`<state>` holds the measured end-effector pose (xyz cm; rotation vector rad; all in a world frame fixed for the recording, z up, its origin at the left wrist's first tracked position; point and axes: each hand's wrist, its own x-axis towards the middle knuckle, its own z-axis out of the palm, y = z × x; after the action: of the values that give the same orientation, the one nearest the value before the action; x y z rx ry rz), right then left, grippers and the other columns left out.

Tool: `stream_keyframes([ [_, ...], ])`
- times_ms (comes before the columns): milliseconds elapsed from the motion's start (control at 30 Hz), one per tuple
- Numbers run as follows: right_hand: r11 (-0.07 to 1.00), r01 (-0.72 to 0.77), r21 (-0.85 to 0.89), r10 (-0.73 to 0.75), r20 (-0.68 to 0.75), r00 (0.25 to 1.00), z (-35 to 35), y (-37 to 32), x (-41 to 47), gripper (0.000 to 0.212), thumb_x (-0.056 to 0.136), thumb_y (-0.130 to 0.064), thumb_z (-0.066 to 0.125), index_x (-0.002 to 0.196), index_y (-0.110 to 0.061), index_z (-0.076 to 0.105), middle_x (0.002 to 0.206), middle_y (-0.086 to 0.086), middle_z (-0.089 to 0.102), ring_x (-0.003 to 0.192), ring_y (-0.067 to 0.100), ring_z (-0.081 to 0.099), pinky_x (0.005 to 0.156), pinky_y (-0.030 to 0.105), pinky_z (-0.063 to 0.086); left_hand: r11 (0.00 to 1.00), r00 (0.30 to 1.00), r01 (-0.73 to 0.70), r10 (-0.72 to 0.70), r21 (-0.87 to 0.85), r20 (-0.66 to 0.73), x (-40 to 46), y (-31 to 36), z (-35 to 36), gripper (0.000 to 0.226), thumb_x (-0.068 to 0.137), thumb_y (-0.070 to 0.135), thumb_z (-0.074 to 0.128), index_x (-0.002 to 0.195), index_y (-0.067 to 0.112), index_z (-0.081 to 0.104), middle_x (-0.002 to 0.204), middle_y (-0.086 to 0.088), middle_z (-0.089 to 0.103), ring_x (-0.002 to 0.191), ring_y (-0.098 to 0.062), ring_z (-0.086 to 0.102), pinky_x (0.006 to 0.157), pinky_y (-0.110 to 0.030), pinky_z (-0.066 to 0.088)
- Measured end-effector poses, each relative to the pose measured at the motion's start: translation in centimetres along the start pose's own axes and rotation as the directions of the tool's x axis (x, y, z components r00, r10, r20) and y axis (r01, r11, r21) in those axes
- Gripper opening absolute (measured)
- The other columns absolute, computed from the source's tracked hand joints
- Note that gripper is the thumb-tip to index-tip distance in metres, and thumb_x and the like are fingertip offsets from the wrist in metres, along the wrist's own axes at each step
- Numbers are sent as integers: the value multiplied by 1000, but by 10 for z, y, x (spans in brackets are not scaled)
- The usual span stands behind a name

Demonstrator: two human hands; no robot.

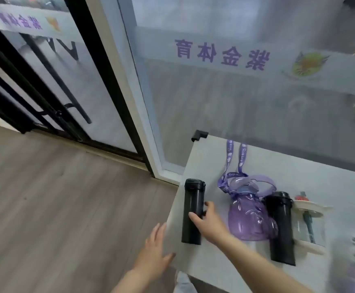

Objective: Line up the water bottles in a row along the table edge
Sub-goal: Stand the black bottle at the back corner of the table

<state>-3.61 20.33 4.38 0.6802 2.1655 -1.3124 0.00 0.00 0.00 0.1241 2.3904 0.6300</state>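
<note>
Setting: pale grey table (210, 157) in the lower right of the frame, set against a frosted glass wall with purple lettering; wood-look floor at lower left.
Right hand: right hand (209, 222) reaches in from the lower right and grips the left black flask (192, 211) at mid-body, fingers curled round its right side, thumb across the front.
Left hand: left hand (154, 250) is spread, fingers straight, holding nothing; it lies at the table's left edge, lower centre of the frame. Whether it touches the edge cannot be told.
Held flask: upright, close to the left edge of the table, apart from the other bottles.
Neighbours: purple bottle (248, 216) with a strap running toward the wall, centre right; second black flask (281, 227) just right of it, seemingly touching; clear jug (308, 225) beyond that. Blurred items sit at the far right margin.
Step in hand: judged to be placing or adjusting the left flask as the end of the row.
Technique: keep the flask vertical and slide rather than lift; a tall narrow body tips easily when pushed high.
Alignment: match its base to the line of the second black flask, and leave a margin from the edge so a nudge cannot send it off.
Remaining: the purple bottle looks set further back than the flasks and likely needs drawing forward.
</note>
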Motion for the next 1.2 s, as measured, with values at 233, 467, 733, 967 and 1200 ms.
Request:
stream_keyframes([
  [233,998,-59,7,59,-78,995,2,-27,37,70,76,-43,75,127,-16,35,111,0,56,97,20,57,83,32,48,978,994,-64,80,-199,73,72,23,-44,83,90,28,60,151,36,5,158,3,15,135,-18,36,109,-36,34],
  [467,959,75,272,-10,-231,973,-23,-46,59,55,72,-22,77,117,-19,46,108,2,63,93,12,62,76,29,52,978,976,-159,176,-133,131,132,55,-80,80,90,31,62,151,39,10,154,4,26,120,-16,49,102,-33,41],
  [733,912,339,231,-241,-368,898,-71,-74,80,67,66,-12,80,119,-29,42,113,-8,56,98,4,57,79,19,49,977,967,-199,183,72,179,157,74,-72,110,77,54,70,150,36,-10,160,5,6,134,-20,40,101,-39,43],
  [967,898,393,198,-285,-419,862,-110,-81,116,64,74,-5,78,128,-17,46,108,-20,54,96,-5,54,70,0,40,993,977,-89,72,77,201,156,80,-60,128,64,67,72,136,51,-32,151,2,18,120,-25,52,95,-40,47],
  [1200,892,437,114,-342,-460,819,-133,-98,155,67,73,-3,77,129,-14,41,107,-14,54,99,11,52,65,0,39,996,981,-27,10,86,193,158,82,-55,128,64,65,74,132,56,-34,138,-7,33,113,-29,56,88,-37,48],
])
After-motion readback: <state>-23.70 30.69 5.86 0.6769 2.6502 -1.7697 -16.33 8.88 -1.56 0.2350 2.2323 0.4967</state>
